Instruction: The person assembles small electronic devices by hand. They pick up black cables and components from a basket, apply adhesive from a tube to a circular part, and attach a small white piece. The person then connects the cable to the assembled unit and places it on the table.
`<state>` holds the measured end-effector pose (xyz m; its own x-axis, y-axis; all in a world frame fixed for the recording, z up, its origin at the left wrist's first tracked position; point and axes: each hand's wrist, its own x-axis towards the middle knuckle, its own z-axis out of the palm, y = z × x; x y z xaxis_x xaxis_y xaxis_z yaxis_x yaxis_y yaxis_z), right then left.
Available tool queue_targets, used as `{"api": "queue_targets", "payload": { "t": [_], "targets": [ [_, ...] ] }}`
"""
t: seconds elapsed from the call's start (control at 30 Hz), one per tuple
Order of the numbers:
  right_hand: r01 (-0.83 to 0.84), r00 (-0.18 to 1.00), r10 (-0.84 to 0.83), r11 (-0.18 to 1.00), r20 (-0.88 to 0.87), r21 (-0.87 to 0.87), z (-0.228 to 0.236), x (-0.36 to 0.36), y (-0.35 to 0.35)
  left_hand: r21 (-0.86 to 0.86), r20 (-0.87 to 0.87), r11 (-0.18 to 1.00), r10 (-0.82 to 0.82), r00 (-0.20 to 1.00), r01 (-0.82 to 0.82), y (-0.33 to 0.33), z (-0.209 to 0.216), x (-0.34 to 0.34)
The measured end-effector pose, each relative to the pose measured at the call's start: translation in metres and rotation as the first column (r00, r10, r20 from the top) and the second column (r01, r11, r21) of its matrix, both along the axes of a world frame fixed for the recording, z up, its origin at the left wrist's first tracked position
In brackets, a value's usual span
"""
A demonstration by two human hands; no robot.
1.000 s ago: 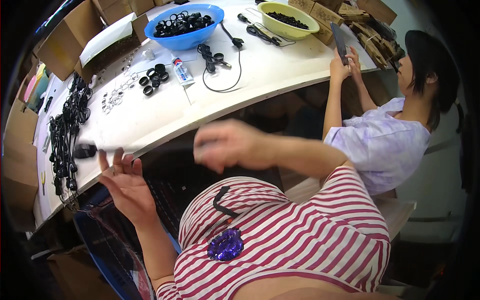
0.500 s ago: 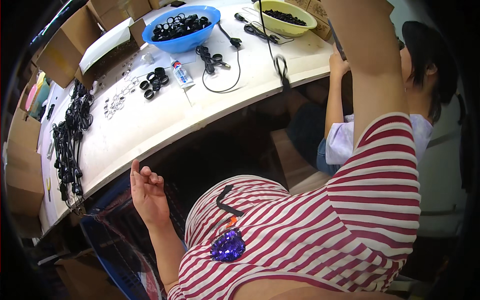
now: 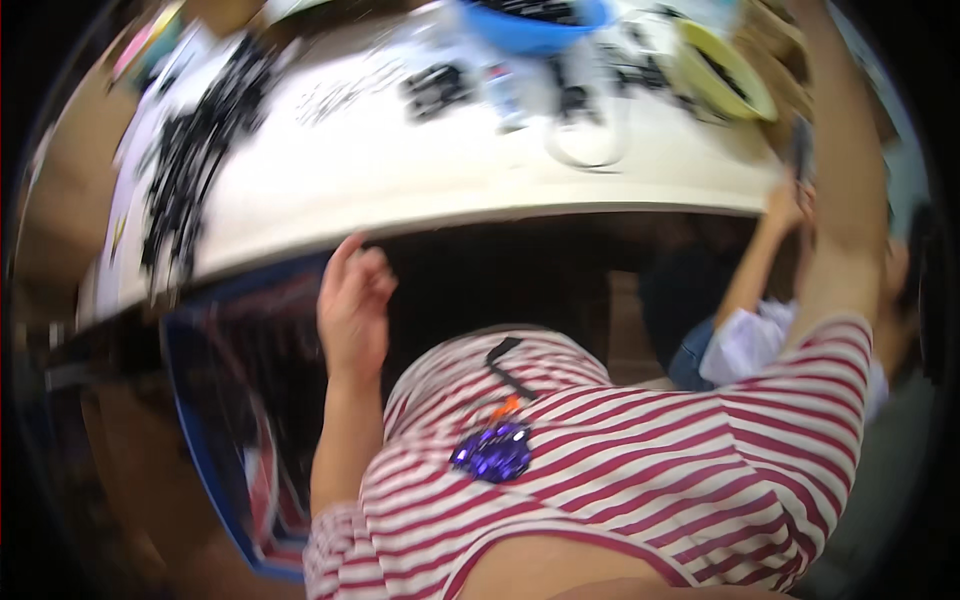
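My left hand [image 3: 358, 310] is raised in front of the table's near edge, smeared by motion. Its index finger points up, the others are loosely bent, and nothing shows in it. My right arm [image 3: 840, 200] reaches up along the right side, its hand beyond the top of the picture, so whatever it holds is hidden. On the white table [image 3: 400, 185], a pile of black cables [image 3: 205, 150] lies at the left. Black rings [image 3: 438, 92] and a white-and-blue tube [image 3: 503, 97] are farther back, beside a coiled black cable [image 3: 575, 100].
A blue basin [image 3: 540, 35] and a tilted yellow-green basin [image 3: 722, 75] hold black parts. Clear rings [image 3: 350, 90] lie scattered. A blue crate [image 3: 205, 430] stands below the table's edge. Behind my right arm, another person's hand [image 3: 788, 205] holds something dark.
The whole view has swung and blurred; the table now lies higher and flatter in the picture. A black cable that hung in front of the table no longer shows. My left hand keeps its pose.
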<state>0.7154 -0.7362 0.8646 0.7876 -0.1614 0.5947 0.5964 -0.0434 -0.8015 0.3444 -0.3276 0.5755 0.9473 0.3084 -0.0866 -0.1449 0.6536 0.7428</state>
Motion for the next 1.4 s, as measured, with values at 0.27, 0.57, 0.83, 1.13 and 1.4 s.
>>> {"api": "queue_targets", "payload": {
  "t": [0.27,0.57,0.83,1.13,1.4],
  "targets": [
    [0.059,0.938,-0.262,0.766,-0.228,-0.64,-0.208,-0.012,0.012,0.345,-0.084,0.937,-0.022,0.996,0.05,0.012,-0.009,-0.008],
    [0.379,0.84,-0.47,0.154,0.27,-0.912,-0.248,-0.055,0.03,0.881,0.43,-0.392,0.433,0.792,-0.264,0.193,0.03,0.042],
    [0.013,0.966,0.208,0.549,0.153,-0.835,-0.229,-0.158,0.208,0.691,0.325,-0.668,0.629,0.706,0.276,0.292,0.033,0.084],
    [-0.325,0.817,0.568,0.602,0.105,-0.729,-0.259,-0.176,0.314,0.909,0.015,-0.277,0.769,0.64,0.311,0.31,0.033,0.12],
    [-0.381,0.823,0.568,0.577,0.019,-0.722,-0.258,-0.169,0.305,0.828,0.347,0.158,0.609,0.713,-0.538,0.312,0.093,0.11]
  ]
}}
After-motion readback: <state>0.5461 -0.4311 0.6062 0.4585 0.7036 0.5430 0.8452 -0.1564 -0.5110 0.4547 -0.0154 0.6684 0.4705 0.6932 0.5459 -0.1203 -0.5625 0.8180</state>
